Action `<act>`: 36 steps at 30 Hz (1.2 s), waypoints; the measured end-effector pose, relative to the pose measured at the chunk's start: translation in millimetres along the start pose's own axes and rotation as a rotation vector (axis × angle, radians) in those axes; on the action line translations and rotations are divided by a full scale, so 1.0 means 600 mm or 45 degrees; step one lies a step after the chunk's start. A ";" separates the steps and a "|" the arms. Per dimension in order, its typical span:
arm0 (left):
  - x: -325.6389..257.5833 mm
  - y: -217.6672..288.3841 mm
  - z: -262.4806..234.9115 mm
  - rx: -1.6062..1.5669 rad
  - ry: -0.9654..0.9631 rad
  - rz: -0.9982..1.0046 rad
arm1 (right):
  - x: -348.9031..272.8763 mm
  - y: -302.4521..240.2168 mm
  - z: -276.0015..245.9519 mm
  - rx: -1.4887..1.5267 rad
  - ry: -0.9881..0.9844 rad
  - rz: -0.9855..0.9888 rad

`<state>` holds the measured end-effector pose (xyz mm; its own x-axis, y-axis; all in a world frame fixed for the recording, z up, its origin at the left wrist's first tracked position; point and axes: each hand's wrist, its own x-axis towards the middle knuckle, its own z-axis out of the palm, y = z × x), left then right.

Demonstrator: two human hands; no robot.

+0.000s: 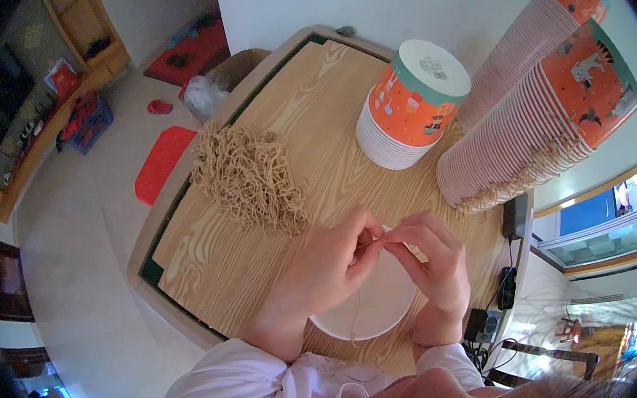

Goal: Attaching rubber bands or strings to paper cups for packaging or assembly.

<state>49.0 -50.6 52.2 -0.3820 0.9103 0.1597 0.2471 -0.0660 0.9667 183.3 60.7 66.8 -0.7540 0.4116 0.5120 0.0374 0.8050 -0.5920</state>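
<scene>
Both hands meet above the near part of the table. My left hand (330, 261) and my right hand (433, 258) pinch a thin tan string (355, 323) between thumbs and forefingers, their fingertips nearly touching. One end of the string hangs over a round white surface (389, 299) under the hands. That surface looks like the bottom of an upturned paper bucket, though my hands hide part of it. Left of and beyond my left hand lies a loose, tangled heap of tan string (247, 177).
A short stack of upturned orange-and-green paper buckets (415, 105) stands beyond my hands. Two long stacks rise at right; the nearer stack (533, 117) has string pieces (523, 177) along its side. Cables and a black adapter (484, 326) sit by the right edge. A red stool (164, 164) stands left.
</scene>
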 end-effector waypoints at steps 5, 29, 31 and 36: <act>0.002 -0.013 -0.007 0.021 -0.028 0.009 | 0.003 0.001 0.000 0.010 0.006 -0.018; 0.002 -0.026 -0.008 -0.077 0.063 0.056 | 0.003 0.014 0.006 0.004 0.070 -0.109; 0.001 -0.015 -0.007 -0.044 0.058 0.107 | 0.001 0.009 -0.003 0.002 0.068 -0.143; 0.005 -0.007 -0.010 -0.034 0.057 0.038 | 0.005 0.019 -0.008 0.009 0.043 -0.168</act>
<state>41.3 -50.0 49.8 -0.4141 0.8888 0.1964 0.2354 -0.1039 0.9663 184.6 72.9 64.6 -0.7293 0.3167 0.6066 -0.0654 0.8501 -0.5225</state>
